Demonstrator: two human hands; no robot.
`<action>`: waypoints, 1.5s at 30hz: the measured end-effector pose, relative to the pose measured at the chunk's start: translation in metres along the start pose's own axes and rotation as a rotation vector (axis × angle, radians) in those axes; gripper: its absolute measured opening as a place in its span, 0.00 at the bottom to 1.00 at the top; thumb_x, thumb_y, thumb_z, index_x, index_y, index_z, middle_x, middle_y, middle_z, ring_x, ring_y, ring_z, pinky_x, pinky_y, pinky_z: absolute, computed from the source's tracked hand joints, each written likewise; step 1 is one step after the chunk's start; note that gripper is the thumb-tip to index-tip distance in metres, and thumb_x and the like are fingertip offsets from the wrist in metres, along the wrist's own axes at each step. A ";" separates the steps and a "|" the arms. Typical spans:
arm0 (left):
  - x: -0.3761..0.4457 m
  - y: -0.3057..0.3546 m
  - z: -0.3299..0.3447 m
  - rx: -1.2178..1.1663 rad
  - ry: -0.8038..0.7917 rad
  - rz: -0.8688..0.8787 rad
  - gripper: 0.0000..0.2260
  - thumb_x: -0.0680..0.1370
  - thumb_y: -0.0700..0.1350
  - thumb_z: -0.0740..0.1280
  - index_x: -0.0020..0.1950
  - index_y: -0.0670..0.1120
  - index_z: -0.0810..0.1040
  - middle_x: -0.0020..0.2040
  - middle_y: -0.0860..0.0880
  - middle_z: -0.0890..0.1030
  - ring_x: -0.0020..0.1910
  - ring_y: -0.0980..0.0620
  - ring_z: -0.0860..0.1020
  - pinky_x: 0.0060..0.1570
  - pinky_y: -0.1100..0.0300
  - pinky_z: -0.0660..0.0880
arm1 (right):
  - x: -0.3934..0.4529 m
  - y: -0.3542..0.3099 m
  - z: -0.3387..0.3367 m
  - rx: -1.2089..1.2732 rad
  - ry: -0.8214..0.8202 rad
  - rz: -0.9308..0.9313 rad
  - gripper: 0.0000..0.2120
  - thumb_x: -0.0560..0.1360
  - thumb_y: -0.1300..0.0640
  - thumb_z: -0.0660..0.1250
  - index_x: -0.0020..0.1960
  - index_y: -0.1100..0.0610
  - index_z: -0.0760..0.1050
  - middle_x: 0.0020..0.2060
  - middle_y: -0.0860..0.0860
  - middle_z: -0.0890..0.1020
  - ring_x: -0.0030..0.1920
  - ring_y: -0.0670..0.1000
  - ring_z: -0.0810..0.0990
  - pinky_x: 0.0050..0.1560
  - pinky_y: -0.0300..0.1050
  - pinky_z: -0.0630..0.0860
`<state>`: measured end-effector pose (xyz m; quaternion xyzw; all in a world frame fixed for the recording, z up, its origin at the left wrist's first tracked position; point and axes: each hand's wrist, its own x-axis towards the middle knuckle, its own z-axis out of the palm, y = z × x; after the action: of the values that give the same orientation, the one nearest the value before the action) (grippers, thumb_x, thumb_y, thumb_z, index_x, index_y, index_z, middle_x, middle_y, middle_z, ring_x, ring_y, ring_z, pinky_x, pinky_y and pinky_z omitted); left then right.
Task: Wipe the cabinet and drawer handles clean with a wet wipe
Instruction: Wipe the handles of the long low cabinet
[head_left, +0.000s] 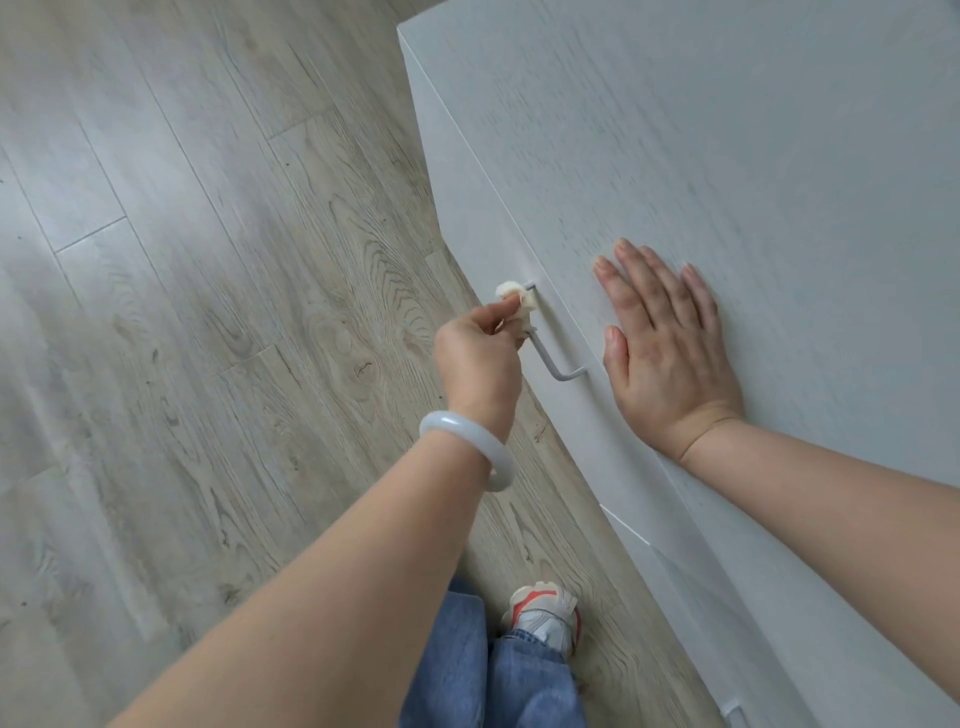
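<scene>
Left hand, wearing a pale bangle, pinching a crumpled wet wipe against the upper end of the grey bar handle on the white cabinet's front, while the right hand rests flat, fingers straight, on its top.

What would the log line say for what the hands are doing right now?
left hand: pinches crumpled white wet wipe on grey metal drawer handle | right hand: flat on white cabinet top
</scene>
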<state>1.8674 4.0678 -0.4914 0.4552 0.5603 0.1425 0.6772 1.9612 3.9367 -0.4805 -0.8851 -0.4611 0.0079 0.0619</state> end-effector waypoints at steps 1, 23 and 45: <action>0.005 0.004 0.000 0.041 -0.014 0.028 0.07 0.75 0.35 0.70 0.49 0.45 0.84 0.44 0.50 0.84 0.45 0.53 0.84 0.56 0.54 0.79 | 0.000 0.000 0.000 -0.002 -0.003 -0.001 0.26 0.78 0.54 0.50 0.76 0.55 0.58 0.76 0.52 0.59 0.76 0.52 0.57 0.75 0.56 0.52; -0.028 -0.025 -0.001 -0.013 -0.061 -0.185 0.05 0.73 0.32 0.71 0.44 0.39 0.77 0.42 0.41 0.83 0.41 0.47 0.83 0.50 0.53 0.81 | -0.001 0.001 0.001 -0.008 0.008 -0.009 0.27 0.78 0.54 0.50 0.76 0.55 0.57 0.76 0.52 0.59 0.76 0.52 0.57 0.74 0.57 0.52; -0.045 -0.041 0.008 -0.421 -0.127 -0.460 0.18 0.71 0.28 0.70 0.60 0.32 0.74 0.43 0.42 0.82 0.38 0.52 0.82 0.41 0.64 0.78 | -0.001 0.002 0.003 0.009 0.017 -0.005 0.26 0.78 0.54 0.51 0.76 0.55 0.58 0.76 0.52 0.59 0.76 0.52 0.57 0.74 0.57 0.52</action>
<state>1.8466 4.0101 -0.4949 0.1744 0.5635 0.0697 0.8045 1.9622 3.9353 -0.4838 -0.8837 -0.4629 0.0023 0.0697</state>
